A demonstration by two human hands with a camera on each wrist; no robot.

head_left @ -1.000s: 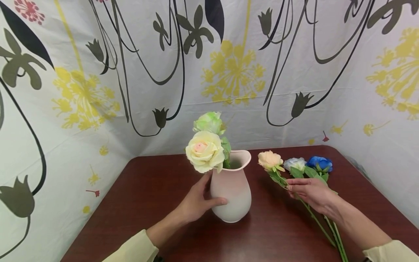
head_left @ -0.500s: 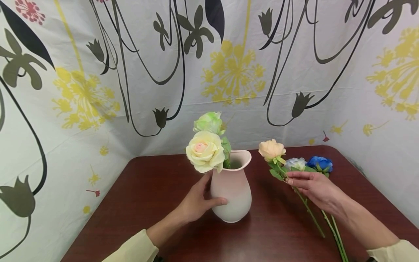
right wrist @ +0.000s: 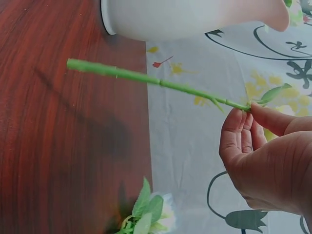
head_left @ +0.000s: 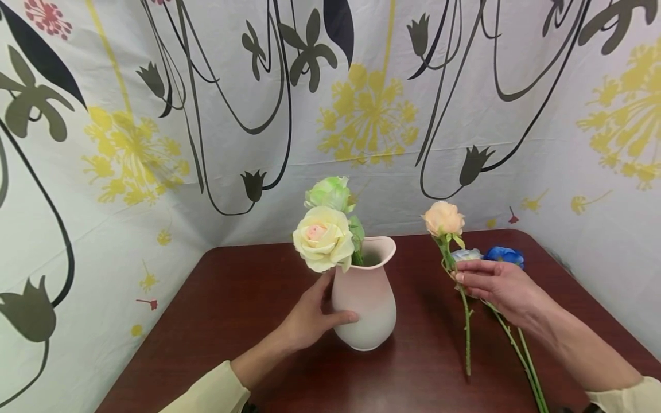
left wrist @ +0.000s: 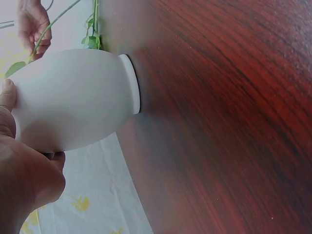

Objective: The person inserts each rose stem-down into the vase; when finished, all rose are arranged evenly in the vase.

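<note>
A white and pale pink vase [head_left: 369, 310] stands upright on the table, with a cream rose [head_left: 322, 240] and a green-tinged rose [head_left: 329, 194] leaning out on its left side. My left hand [head_left: 308, 320] grips the vase's left side, its thumb across the front; most of its fingers are hidden behind. To the right of the vase, my right hand [head_left: 503, 289] pinches a peach rose [head_left: 444, 219] by the stem just under its leaves. The rose is nearly upright, bloom at the top. In the right wrist view its bare green stem [right wrist: 161, 82] hangs above the tabletop, apart from the vase.
Behind the right hand, a blue rose [head_left: 505, 255] and a pale bluish-white rose [head_left: 467, 254] lie on the dark red wooden table [head_left: 248, 298], stems toward the near edge. A patterned cloth [head_left: 232, 132] surrounds the table's back and sides.
My right hand has raised the peach rose off the table, and its stem has swung from slanted to nearly vertical. The left hand and the vase have stayed in place.
</note>
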